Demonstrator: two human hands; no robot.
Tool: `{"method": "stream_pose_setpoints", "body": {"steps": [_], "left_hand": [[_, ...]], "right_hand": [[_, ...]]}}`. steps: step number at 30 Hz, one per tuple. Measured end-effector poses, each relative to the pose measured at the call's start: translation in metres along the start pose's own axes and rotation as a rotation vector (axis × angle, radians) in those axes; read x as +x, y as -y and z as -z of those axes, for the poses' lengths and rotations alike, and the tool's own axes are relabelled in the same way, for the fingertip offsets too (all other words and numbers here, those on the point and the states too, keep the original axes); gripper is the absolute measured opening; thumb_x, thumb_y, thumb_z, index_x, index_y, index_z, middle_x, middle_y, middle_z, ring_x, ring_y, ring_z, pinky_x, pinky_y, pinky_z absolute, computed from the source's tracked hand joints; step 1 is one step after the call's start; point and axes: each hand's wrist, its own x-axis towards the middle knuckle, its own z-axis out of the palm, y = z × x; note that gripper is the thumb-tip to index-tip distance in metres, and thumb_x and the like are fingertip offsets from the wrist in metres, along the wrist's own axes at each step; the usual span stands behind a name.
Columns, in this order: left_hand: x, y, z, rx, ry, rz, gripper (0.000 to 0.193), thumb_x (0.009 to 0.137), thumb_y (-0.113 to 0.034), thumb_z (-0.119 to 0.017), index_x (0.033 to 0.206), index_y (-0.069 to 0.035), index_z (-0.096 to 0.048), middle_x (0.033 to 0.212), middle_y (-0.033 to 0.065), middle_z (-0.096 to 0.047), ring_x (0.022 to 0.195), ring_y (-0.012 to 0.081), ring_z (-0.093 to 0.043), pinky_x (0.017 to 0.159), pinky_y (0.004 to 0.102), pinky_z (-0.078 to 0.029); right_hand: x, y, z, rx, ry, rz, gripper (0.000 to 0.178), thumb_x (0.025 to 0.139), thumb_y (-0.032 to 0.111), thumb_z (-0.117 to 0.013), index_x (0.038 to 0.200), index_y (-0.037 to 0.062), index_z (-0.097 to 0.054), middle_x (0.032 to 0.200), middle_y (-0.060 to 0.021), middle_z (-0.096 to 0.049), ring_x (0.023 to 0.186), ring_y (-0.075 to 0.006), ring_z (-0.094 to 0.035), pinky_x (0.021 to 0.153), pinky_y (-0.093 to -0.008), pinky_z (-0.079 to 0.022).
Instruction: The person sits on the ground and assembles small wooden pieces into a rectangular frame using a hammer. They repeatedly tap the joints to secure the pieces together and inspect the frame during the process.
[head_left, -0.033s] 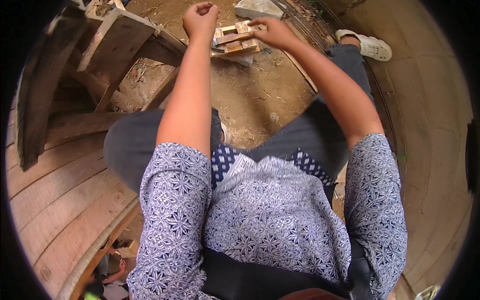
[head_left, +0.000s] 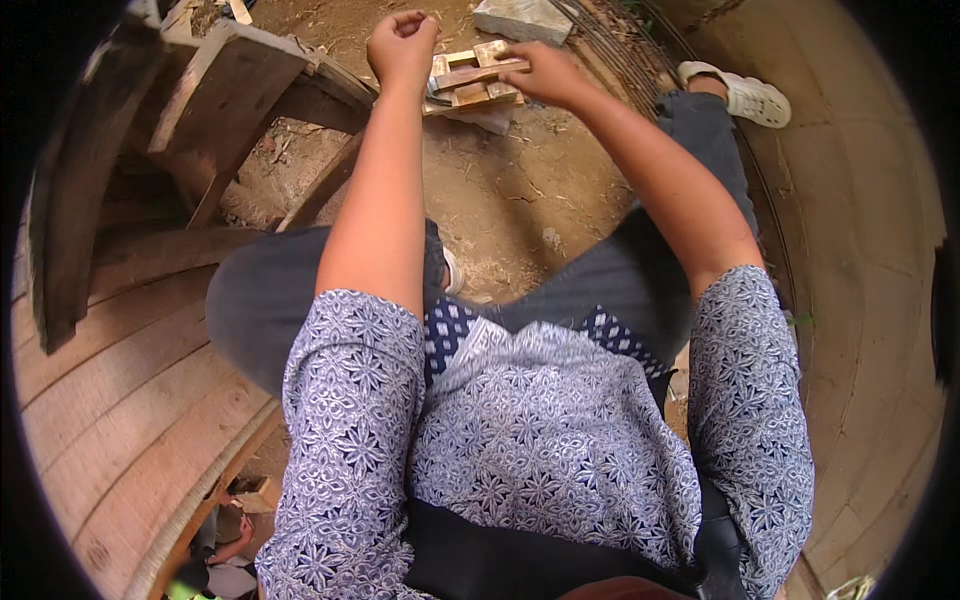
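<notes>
A small pallet-like frame of light wooden pieces (head_left: 470, 97) rests on a pale block (head_left: 487, 122) on the dirt ground ahead of me. Across its top lies a narrow wooden strip (head_left: 470, 75). My right hand (head_left: 545, 75) pinches the right end of this strip between thumb and fingers. Just left of the frame, my left hand (head_left: 403, 48) is raised with its fingers curled closed. Whatever the left fingers may hold is hidden. Something dark and thin shows at the frame's left edge, too small to name.
A large structure of wooden planks (head_left: 150, 400) curves along my left. Beyond the frame sits a grey stone block (head_left: 522, 18), with thin metal rods (head_left: 615, 45) beside it. A tan wall (head_left: 860, 250) rises at right. Another person's arm (head_left: 235, 545) shows at lower left.
My right hand has come slightly nearer, its fingers now closer around the strip's end. The left hand keeps its curled shape; the whole view has shifted a little.
</notes>
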Motion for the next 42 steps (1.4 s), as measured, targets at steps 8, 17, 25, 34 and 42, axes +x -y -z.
{"method": "stream_pose_setpoints", "body": {"steps": [8,17,25,34,42], "left_hand": [[0.149,0.147,-0.013,0.016,-0.113,0.023,0.021,0.09,-0.005,-0.074,0.106,0.004,-0.064,0.095,0.0096,-0.072,0.084,0.0133,-0.069,0.074,0.0247,-0.056],[0.166,0.182,-0.003,0.053,-0.177,0.02,0.019,0.086,-0.008,-0.073,0.1,0.003,-0.065,0.09,0.0084,-0.071,0.081,0.0128,-0.067,0.075,0.0265,-0.053],[0.13,0.196,-0.003,0.187,-0.201,0.301,0.024,0.088,-0.008,-0.071,0.108,0.002,-0.061,0.096,0.0087,-0.068,0.083,0.0145,-0.065,0.072,0.0284,-0.055],[0.098,0.196,-0.058,0.04,-0.144,0.393,0.027,0.091,-0.006,-0.069,0.114,0.001,-0.057,0.105,0.009,-0.065,0.094,0.018,-0.066,0.075,0.0346,-0.06],[0.077,0.201,-0.081,0.397,0.043,0.104,0.024,0.088,-0.015,-0.077,0.104,0.002,-0.071,0.099,0.0095,-0.075,0.093,0.0164,-0.07,0.082,0.0296,-0.054]], "right_hand": [[0.161,-0.144,-0.097,-0.187,-0.089,0.081,0.043,0.085,0.042,-0.075,0.12,0.0176,-0.069,0.111,-0.0077,-0.063,0.113,-0.0304,-0.059,0.092,-0.0455,-0.048],[0.163,-0.167,-0.098,0.181,-0.315,-0.344,0.052,0.091,0.051,-0.068,0.101,0.0002,-0.066,0.094,-0.0159,-0.067,0.083,-0.0307,-0.068,0.076,-0.0424,-0.053],[0.141,-0.159,-0.125,0.402,-0.359,-0.601,0.058,0.076,0.054,-0.082,0.093,0.0009,-0.064,0.083,-0.0144,-0.07,0.076,-0.0265,-0.07,0.073,-0.0382,-0.055],[0.134,-0.213,-0.135,0.456,-0.448,-0.478,0.046,0.074,0.039,-0.086,0.095,0.0047,-0.065,0.088,-0.0137,-0.073,0.082,-0.029,-0.072,0.078,-0.0406,-0.056],[0.123,-0.246,-0.125,0.413,-0.445,-0.44,0.051,0.076,0.045,-0.084,0.1,0.004,-0.068,0.091,-0.0098,-0.074,0.083,-0.022,-0.072,0.078,-0.0367,-0.055]]}}
